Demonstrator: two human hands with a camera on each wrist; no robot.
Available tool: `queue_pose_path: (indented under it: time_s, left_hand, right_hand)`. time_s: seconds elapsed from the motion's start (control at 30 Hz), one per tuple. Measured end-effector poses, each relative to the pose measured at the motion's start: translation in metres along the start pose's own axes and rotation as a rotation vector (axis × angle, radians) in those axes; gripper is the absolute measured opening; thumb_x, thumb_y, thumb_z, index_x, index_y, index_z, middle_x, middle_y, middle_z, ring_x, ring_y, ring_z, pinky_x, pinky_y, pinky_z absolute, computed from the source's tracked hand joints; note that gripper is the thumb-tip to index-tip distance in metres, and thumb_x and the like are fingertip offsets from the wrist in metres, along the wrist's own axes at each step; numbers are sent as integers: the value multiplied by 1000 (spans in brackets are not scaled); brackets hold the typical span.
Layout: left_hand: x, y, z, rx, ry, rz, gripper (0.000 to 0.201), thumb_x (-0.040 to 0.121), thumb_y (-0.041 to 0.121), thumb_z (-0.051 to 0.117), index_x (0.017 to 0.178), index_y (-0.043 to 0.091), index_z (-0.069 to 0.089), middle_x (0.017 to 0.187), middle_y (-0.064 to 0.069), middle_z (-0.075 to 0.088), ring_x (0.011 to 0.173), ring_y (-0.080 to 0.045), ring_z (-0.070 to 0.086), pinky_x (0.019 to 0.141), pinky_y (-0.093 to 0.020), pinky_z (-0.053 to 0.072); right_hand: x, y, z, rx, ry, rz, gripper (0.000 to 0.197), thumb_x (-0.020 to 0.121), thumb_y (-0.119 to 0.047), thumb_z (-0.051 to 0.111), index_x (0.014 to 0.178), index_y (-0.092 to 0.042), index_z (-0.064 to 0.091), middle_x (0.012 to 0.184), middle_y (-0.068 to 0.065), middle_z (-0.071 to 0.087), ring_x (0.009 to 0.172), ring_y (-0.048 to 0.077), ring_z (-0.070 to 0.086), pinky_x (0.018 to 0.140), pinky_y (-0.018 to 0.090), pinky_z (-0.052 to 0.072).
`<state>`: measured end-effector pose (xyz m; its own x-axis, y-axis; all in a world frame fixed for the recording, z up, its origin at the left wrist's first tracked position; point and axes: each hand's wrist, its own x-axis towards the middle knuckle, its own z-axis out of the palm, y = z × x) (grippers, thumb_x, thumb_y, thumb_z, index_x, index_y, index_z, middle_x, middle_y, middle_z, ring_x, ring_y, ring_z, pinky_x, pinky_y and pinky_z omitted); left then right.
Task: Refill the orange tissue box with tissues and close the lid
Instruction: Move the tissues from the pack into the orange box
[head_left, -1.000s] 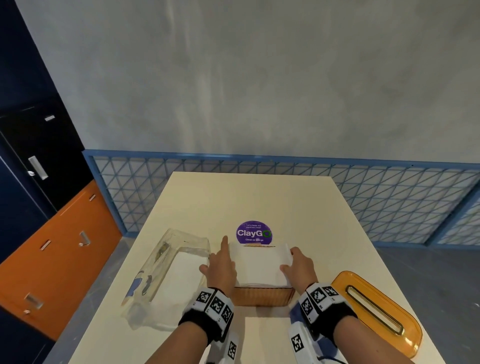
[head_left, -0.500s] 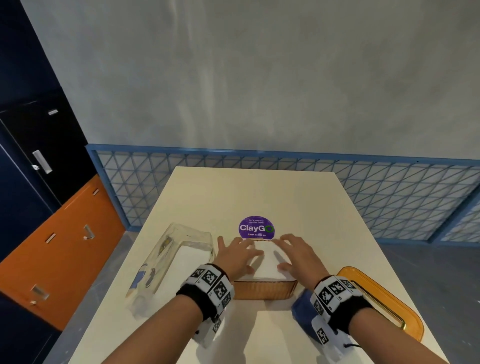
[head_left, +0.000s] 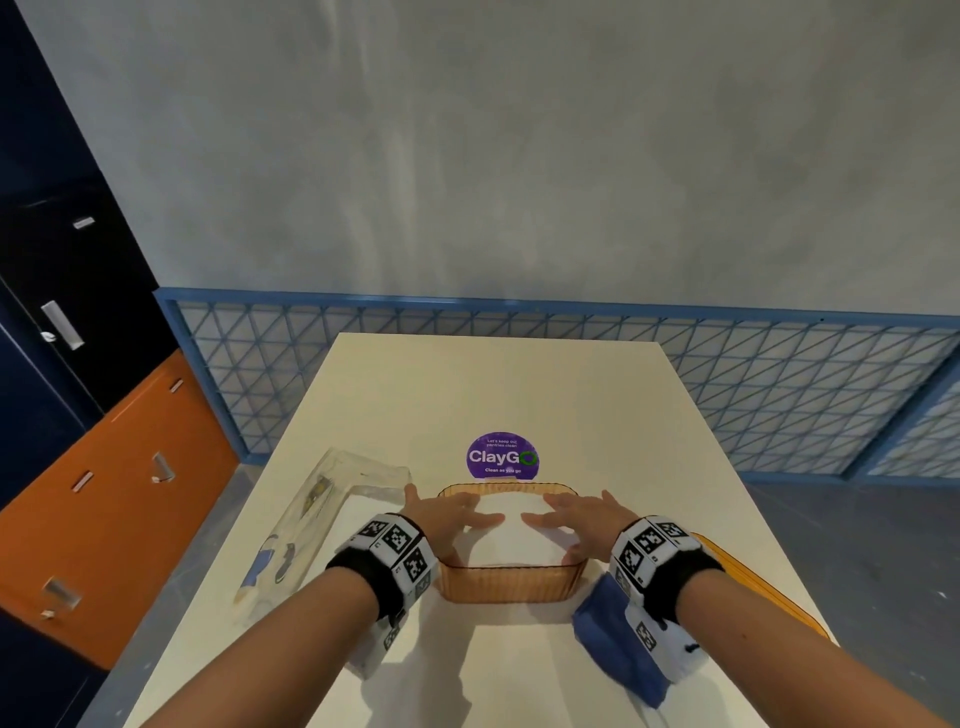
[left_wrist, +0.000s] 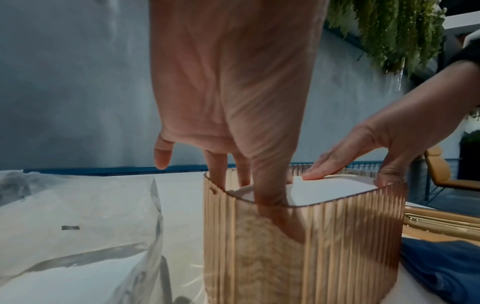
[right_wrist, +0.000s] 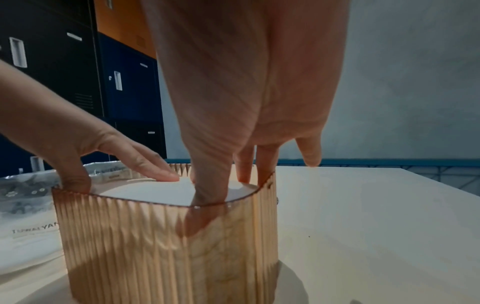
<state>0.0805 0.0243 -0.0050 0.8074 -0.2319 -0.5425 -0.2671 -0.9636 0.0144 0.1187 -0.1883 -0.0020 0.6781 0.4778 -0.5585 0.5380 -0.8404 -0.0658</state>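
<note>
The ribbed orange tissue box stands open near the table's front edge. A white stack of tissues fills it almost to the rim. My left hand and right hand lie flat on the stack with straight fingers, pressing it down. In the left wrist view my left thumb reaches down inside the near wall of the box. The right wrist view shows the same for my right thumb in the box, beside the tissues. The orange lid, with a slot, lies right of the box, mostly behind my right wrist.
A clear plastic tissue wrapper lies left of the box. A blue cloth sits under my right wrist. A purple round sticker is just behind the box. The table ends at a blue mesh fence; lockers stand at the left.
Both hands moved from the sides of the tissue stack onto its top. The stack, which stood above the rim, has sunk into the box.
</note>
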Motion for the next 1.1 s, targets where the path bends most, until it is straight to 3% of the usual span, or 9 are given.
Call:
queue_pose_path:
  time_s: [0.27, 0.4, 0.5, 0.6, 0.67, 0.73, 0.8, 0.93, 1.1]
  left_hand:
    - [13, -3, 16, 182, 142, 4, 80, 91, 28, 58, 145, 49, 4, 149, -2, 23, 137, -20, 33, 106, -66, 16]
    - [5, -7, 17, 94, 215, -8, 70, 89, 32, 59, 145, 45, 19, 142, 0, 33, 135, -16, 34, 109, -63, 11]
    - [-8, -21, 24, -169, 459, -66, 43, 92, 34, 55, 134, 40, 46, 136, 7, 44, 131, -12, 38, 111, -56, 10]
    - [-13, -50, 49, -448, 757, -332, 29, 96, 27, 48, 123, 29, 58, 124, 4, 53, 120, -17, 49, 101, -44, 30]
    - [-10, -67, 70, -536, 648, -499, 32, 96, 20, 45, 127, 19, 54, 129, -6, 49, 119, -24, 51, 97, -40, 40]
    - [-3, -71, 87, -538, 392, -596, 38, 97, 22, 42, 134, 14, 43, 137, -12, 38, 124, -28, 46, 102, -37, 40]
    - [4, -65, 97, -497, 276, -636, 41, 97, 26, 44, 134, 11, 40, 139, -13, 34, 126, -28, 43, 103, -35, 39]
    - [15, -53, 107, -454, 264, -694, 43, 92, 35, 52, 127, 11, 42, 135, -7, 35, 127, -25, 38, 101, -34, 41]
    - [24, -49, 109, -409, 267, -734, 40, 94, 30, 51, 128, 11, 41, 137, -7, 35, 129, -25, 37, 103, -32, 42]
  right_hand:
    - [0, -7, -2, -69, -33, 20, 66, 94, -31, 51, 146, -44, 13, 159, 1, 14, 147, 23, 11, 117, 53, 3]
    - [0, -9, 0, -96, -5, 36, 66, 93, -30, 53, 145, -44, 15, 153, 5, 27, 143, 25, 22, 117, 52, 9]
    - [0, -1, 1, 32, 143, 42, 52, 92, -31, 54, 140, -39, 35, 140, 3, 43, 134, 22, 37, 112, 43, 23]
    - [0, 8, 8, 189, 435, 58, 37, 96, -32, 44, 134, -31, 48, 127, 2, 53, 121, 20, 48, 98, 34, 39]
    - [2, 11, 14, 284, 499, 119, 40, 98, -28, 40, 138, -28, 42, 126, 5, 51, 120, 23, 48, 97, 34, 42]
    - [5, 11, 19, 380, 453, 167, 46, 99, -22, 37, 144, -24, 31, 131, 11, 47, 121, 27, 48, 99, 34, 41]
    - [7, 7, 23, 428, 375, 190, 51, 99, -16, 36, 148, -19, 19, 136, 15, 43, 124, 30, 47, 102, 33, 38]
    - [10, 4, 30, 467, 338, 231, 55, 100, -18, 33, 150, -16, 10, 142, 15, 38, 129, 28, 43, 106, 32, 35]
    - [8, 4, 32, 468, 320, 252, 56, 101, -21, 31, 150, -13, 6, 143, 13, 37, 130, 26, 41, 106, 30, 34]
